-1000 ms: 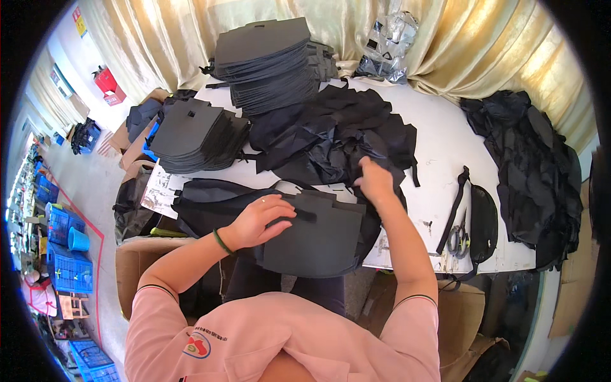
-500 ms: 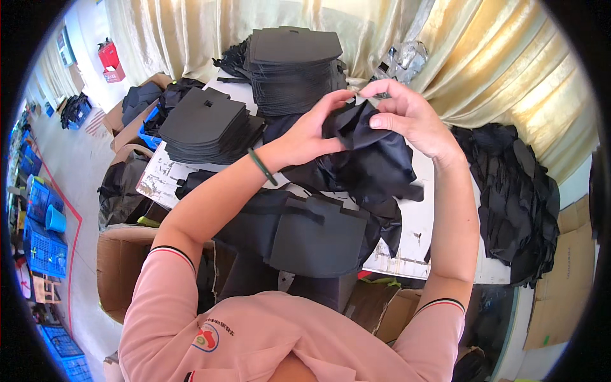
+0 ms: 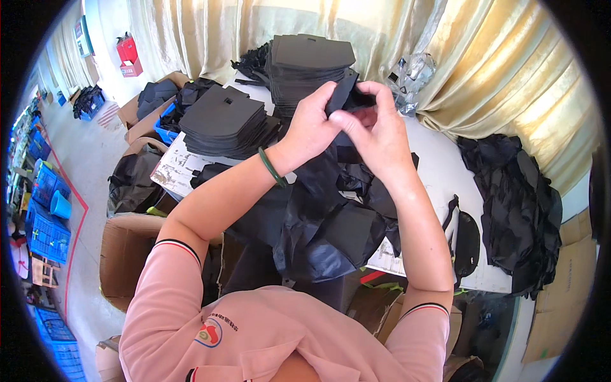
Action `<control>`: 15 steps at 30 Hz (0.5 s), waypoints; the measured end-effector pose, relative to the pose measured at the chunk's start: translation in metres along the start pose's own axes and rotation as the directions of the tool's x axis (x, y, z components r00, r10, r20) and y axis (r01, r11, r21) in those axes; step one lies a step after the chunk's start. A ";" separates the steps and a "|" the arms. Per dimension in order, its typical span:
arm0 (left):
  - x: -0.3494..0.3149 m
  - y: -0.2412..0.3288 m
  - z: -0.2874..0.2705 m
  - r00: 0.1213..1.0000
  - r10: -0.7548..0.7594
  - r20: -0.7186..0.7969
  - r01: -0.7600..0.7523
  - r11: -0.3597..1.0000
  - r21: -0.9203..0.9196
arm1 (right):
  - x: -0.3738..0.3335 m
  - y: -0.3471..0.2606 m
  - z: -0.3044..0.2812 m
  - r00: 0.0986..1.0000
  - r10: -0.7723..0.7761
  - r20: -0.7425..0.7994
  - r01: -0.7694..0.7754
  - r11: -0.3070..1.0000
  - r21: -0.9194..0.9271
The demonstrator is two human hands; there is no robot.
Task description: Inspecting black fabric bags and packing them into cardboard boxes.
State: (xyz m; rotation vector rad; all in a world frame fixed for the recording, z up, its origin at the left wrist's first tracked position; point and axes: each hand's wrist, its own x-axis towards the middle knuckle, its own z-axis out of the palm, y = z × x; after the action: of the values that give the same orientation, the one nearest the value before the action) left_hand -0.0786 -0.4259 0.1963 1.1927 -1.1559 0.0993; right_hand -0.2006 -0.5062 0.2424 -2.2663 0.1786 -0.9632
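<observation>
Raised over the white table (image 3: 436, 162), my left hand (image 3: 310, 130) and my right hand (image 3: 379, 130) pinch the upper edge of a piece of black fabric (image 3: 305, 232) between thumbs and fingers. Its top corner sticks up between the hands. The cloth hangs down in thin, loose folds toward my lap, partly covering a stiff dark grey panel (image 3: 353, 229) at the table's near edge. Folds and fingers hide part of the gripped edge. A green bangle (image 3: 272, 167) circles my left wrist.
Stacks of dark flat panels stand at left (image 3: 223, 118) and at the back (image 3: 312, 54). On the right lie a heap of black fabric pieces (image 3: 514, 197) and a small black pouch (image 3: 466, 245). A cardboard box (image 3: 127, 254) sits below left; curtains (image 3: 484, 76) hang behind.
Both hands have shifted along the fabric to its upper corner, which now points up. The cloth, bunched before, hangs lower over the grey panel. The black pouch has come into view.
</observation>
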 end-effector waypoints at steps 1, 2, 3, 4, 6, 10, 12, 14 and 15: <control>-0.003 -0.003 -0.003 0.999 0.024 0.021 -0.025 0.998 0.064 | 0.002 0.010 0.003 1.000 -0.018 -0.007 0.018 1.000 0.015; -0.002 -0.007 -0.007 0.998 0.044 0.046 -0.049 0.991 0.126 | 0.004 0.020 0.004 0.999 -0.033 -0.015 0.033 0.999 0.029; -0.003 -0.008 -0.011 0.998 0.059 0.033 -0.064 0.986 0.155 | 0.003 0.023 0.006 0.996 -0.073 -0.047 0.078 0.990 0.114; -0.003 -0.007 -0.015 0.998 0.065 0.012 -0.066 0.980 0.185 | 0.002 0.023 0.007 0.989 -0.126 -0.072 0.134 0.981 0.136; 0.000 -0.010 -0.030 0.999 -0.038 -0.037 0.039 0.998 0.040 | -0.009 0.015 0.004 0.998 0.017 -0.067 0.003 0.958 0.285; -0.002 -0.014 -0.055 0.960 -0.246 -0.136 0.209 0.949 -0.238 | -0.082 0.046 0.017 0.911 0.211 0.355 -0.166 0.974 -0.153; -0.003 0.011 -0.055 0.956 -0.228 -0.184 0.200 0.967 -0.158 | -0.142 0.077 0.044 0.889 0.092 0.448 0.041 0.959 -0.279; -0.001 0.016 -0.072 0.961 -0.134 -0.240 0.096 0.982 -0.162 | -0.172 0.075 0.071 0.730 0.228 0.645 0.013 0.938 -0.347; -0.001 0.016 -0.080 0.951 -0.144 -0.272 0.078 0.968 -0.238 | -0.181 0.072 0.078 0.727 0.231 0.647 0.034 0.928 -0.370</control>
State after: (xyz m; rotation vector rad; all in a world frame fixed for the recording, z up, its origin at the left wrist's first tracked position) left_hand -0.0370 -0.3578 0.2134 1.0017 -0.8178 0.0517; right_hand -0.2683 -0.4562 0.0505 -2.7583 0.1551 0.0326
